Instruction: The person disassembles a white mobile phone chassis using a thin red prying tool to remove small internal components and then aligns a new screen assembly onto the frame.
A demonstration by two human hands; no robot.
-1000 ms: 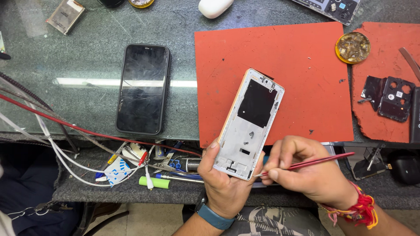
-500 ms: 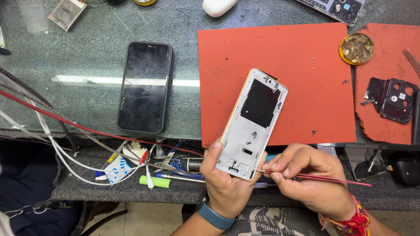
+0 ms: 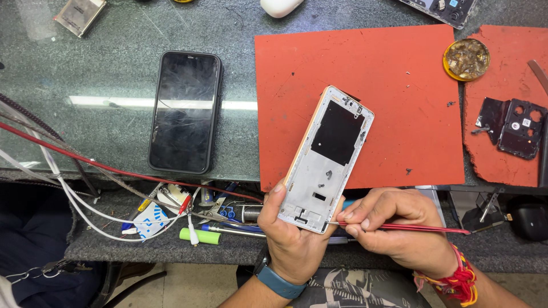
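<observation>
Stripped phone frame (image 3: 326, 162), pale metal with a dark rectangular patch in its upper half and an orange edge, held tilted with its top toward 1 o'clock, lower end just off the front edge of the red mat (image 3: 399, 85). Left hand (image 3: 294, 242) wrapped around the frame's bottom corner from 7 o'clock, thumb on the left edge, blue watch strap at the wrist. Right hand (image 3: 397, 228) at 4 o'clock of the frame, fingers pinched narrow on thin red tweezers (image 3: 411, 227), tips meeting the frame's lower right edge.

Judged as picking or prying at a small part along the bottom of the frame; next move seems to call for a steady grip and fine, light pressure at that corner.

Further out: black phone (image 3: 185, 111) face up at 9 o'clock; round tin (image 3: 466, 59) of brownish residue at 2 o'clock; dark camera bracket (image 3: 511, 126) on a second red mat at 3 o'clock; tangle of white and red wires (image 3: 85, 188) and a green cylinder (image 3: 200, 235) at 8 o'clock.

Exact contact point of the tweezer tips hidden behind the frame's rim. Objects along the top edge cut off. Tiny parts on the frame too small to identify.
</observation>
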